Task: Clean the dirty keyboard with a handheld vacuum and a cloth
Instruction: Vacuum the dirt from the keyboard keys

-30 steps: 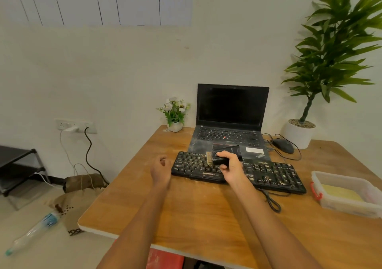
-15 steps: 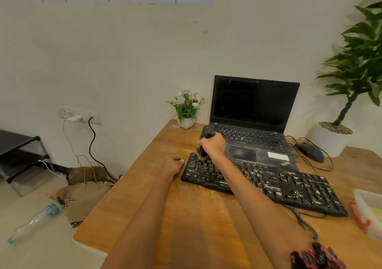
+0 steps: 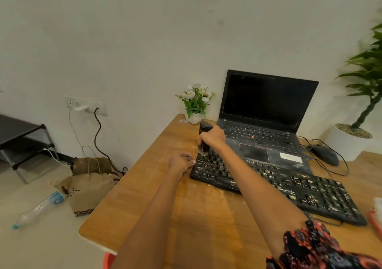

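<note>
Nearest me, a patterned red and black sleeve [image 3: 316, 246] is cut off at the bottom right, and both bare forearms reach out over the wooden table [image 3: 144, 206], whose smooth grain is dusted pale near the front. A red object under the near table edge is mostly hidden, and I cannot tell what it is.

My left hand [image 3: 180, 161] is curled into a loose fist, holding nothing, resting on the table and touching the left end of the keyboard [image 3: 289, 184]. The keyboard is black, flat and long, lying at an angle across the table toward the right edge, its keys flecked with pale crumbs.

My right hand [image 3: 213, 137] is wrapped tight around a dark, upright handheld vacuum [image 3: 204, 138]; its bristled tip meets the keyboard's far left corner, though blur softens the tip.

Beyond, an open black laptop [image 3: 266, 111] with a dark screen and dusty palm rest sits behind the keyboard. A small white pot of flowers [image 3: 195, 103] stands at the far left corner. A black mouse [image 3: 324, 154] and a large potted plant [image 3: 363, 95], cropped by the frame, sit toward the far right.
</note>
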